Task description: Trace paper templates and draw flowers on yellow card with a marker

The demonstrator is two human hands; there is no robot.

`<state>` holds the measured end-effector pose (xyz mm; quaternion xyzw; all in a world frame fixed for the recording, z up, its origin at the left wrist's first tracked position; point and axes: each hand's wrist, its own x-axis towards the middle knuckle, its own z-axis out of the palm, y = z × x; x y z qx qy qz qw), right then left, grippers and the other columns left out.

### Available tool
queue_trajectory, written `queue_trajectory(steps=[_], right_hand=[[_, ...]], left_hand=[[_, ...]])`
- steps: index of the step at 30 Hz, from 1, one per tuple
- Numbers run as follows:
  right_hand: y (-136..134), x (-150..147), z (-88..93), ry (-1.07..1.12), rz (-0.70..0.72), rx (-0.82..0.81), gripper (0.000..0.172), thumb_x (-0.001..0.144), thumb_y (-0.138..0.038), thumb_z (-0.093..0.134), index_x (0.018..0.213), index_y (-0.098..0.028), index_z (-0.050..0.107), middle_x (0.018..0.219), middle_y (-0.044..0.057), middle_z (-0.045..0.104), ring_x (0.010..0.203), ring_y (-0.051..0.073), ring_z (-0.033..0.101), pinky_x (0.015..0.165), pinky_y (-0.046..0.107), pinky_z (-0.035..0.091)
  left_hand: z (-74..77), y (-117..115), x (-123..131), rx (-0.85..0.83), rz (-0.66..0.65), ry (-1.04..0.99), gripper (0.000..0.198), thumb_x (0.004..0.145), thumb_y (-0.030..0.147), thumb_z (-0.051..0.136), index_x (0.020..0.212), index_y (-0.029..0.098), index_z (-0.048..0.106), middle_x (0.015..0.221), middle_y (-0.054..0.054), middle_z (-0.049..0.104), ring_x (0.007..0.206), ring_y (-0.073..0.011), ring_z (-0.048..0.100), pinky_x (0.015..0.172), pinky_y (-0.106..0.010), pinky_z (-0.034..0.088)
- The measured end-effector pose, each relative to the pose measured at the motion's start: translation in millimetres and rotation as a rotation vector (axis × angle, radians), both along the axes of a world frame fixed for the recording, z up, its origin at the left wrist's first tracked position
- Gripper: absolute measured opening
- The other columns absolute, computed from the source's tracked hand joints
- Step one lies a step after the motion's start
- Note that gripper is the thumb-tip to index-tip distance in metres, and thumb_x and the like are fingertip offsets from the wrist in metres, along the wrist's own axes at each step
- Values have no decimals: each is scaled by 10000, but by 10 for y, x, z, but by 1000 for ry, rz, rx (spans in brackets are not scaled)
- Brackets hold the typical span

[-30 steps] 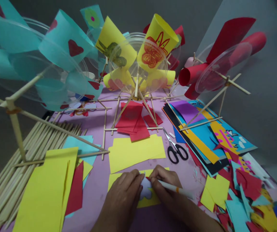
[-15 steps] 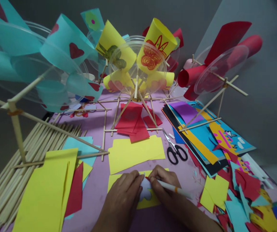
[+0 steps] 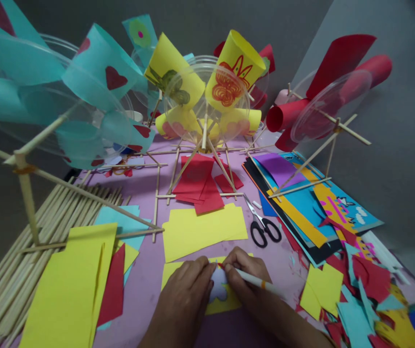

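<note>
My left hand (image 3: 185, 297) lies with its fingers pressed down on a small white flower-shaped cutout (image 3: 219, 289) that rests on a yellow paper sheet (image 3: 225, 302) at the near edge of the purple table. My right hand (image 3: 245, 280) is closed round a white pen with an orange band (image 3: 261, 285). The pen's tip touches the top edge of the cutout. Both hands meet over the cutout, and part of it is hidden under my fingers.
Black-handled scissors (image 3: 263, 227) lie just beyond my right hand. A larger yellow sheet (image 3: 202, 229) and red sheets (image 3: 198, 181) lie ahead. Wooden sticks (image 3: 29, 251) are piled at left, paper scraps (image 3: 366, 290) at right. Stick-framed paper pinwheels, teal (image 3: 65, 96), yellow (image 3: 207, 92) and red (image 3: 323, 96), stand behind.
The view has tilted slightly, so the scene sits a little lower. My hands stay on the cutout with the pen at its top edge.
</note>
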<state>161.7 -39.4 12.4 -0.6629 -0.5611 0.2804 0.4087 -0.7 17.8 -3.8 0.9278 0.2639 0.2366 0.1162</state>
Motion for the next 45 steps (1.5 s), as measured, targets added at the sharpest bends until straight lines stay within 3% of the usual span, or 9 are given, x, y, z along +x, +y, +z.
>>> queue_trajectory(steps=[25,45], right_hand=[[22,-12,-15,27,-12,15,145,846,-202,407,727,-210,489,550,-43,495,455,115,489,436,210,324],[8,-18,-64,103,-48,-1,134,840,-211,427,725,-202,497,533,-60,423,457,117,463,413,210,283]], left_hand=[[-15,-1,19,24,3,20,292,947,180,351,1111,179,592,1025,-72,669,862,-198,639,719,-325,550],[10,-19,9,22,-2,37,300,953,168,331,1105,165,590,1020,-75,666,862,-205,643,712,-344,560]])
